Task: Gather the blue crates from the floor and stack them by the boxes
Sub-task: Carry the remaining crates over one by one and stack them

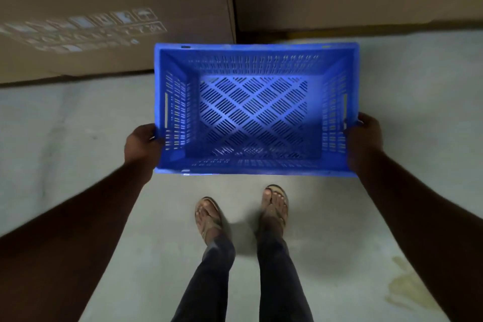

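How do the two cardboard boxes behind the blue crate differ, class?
The left cardboard box reaches nearer the person; the right cardboard box sits further back. Left's printed symbols lie low on its face; right's sit near the frame's top. Both are brown, standing on the floor.

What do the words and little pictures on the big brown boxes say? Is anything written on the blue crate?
Left cardboard box: rows of pale printed symbols, too blurred to read.
Right cardboard box: a framed grid of printed symbols, too blurred to read.
Blue crate: no writing visible.
No text here can be quoted.
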The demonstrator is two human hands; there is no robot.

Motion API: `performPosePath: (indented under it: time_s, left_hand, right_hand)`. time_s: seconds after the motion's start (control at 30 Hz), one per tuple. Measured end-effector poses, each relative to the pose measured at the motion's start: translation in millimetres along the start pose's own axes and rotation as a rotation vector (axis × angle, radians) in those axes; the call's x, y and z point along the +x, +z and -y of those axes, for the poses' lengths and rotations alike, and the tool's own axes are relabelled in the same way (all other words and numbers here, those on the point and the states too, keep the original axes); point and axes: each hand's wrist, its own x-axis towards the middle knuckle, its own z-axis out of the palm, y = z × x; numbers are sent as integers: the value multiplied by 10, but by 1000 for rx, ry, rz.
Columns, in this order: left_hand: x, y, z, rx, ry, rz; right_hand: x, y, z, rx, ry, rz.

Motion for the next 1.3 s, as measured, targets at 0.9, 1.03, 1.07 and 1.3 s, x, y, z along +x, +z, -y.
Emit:
performPosePath:
  time_s: [0.9, 1.03, 1.07, 1.3]
  left_hand:
    - [-309, 63, 663, 40, -93, -33]
    - [-295, 50, 648, 10, -52, -16]
    - [-305, 50, 668, 32, -27, -6]
    - [-314, 71, 721, 28, -3, 5]
  right_hand:
    - [-836, -527, -534, -881, -227, 191]
    - [-843, -469, -520, -900, -235, 156]
    - [-846, -467, -518, -900, -235, 146]
    - [-888, -447, -509, -909, -219, 139]
